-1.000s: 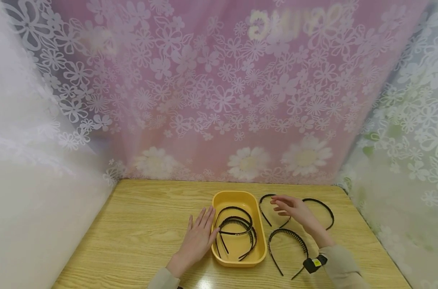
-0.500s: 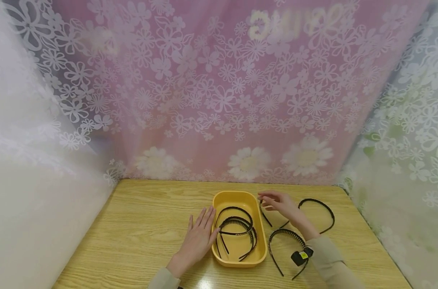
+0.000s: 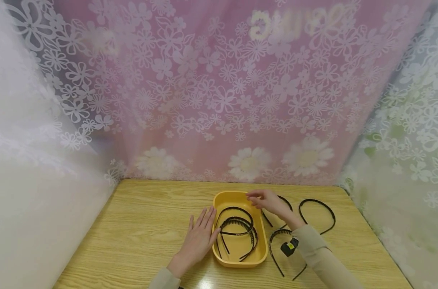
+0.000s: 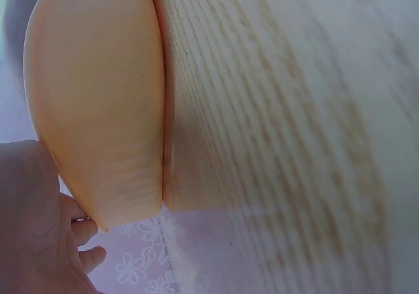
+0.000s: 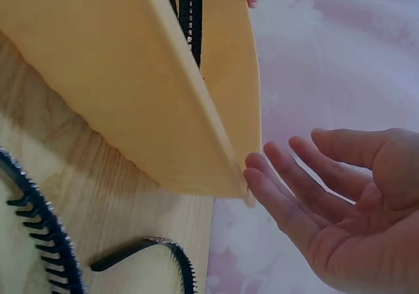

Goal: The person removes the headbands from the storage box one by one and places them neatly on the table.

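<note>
A yellow plastic tub (image 3: pixel 240 264) stands on the table with several black headbands (image 3: pixel 237 208) in it, overlapping one another. My left hand (image 3: pixel 195 243) lies along its left rim with the fingers stretched out; in the left wrist view that hand (image 4: pixel 29 222) is beside the tub's outer wall (image 4: pixel 98 97). At the far right corner is my right hand (image 3: pixel 271 202), holding nothing. The right wrist view shows its fingertips right at the rim, fingers loosely bent. Partly hidden behind this hand, a headband (image 3: pixel 288 204) lies on the table.
Another thin headband (image 3: pixel 316 200) lies farther right, and a toothed one (image 3: pixel 276 271) nearer the front, partly covered by the right sleeve and its black wrist device (image 3: pixel 287 248). A pink flowered curtain (image 3: pixel 222 100) hangs behind the wooden table (image 3: pixel 143 224).
My right hand has moved left, from over the headbands on the table to the tub's far right corner. The left hand and the headbands have stayed put.
</note>
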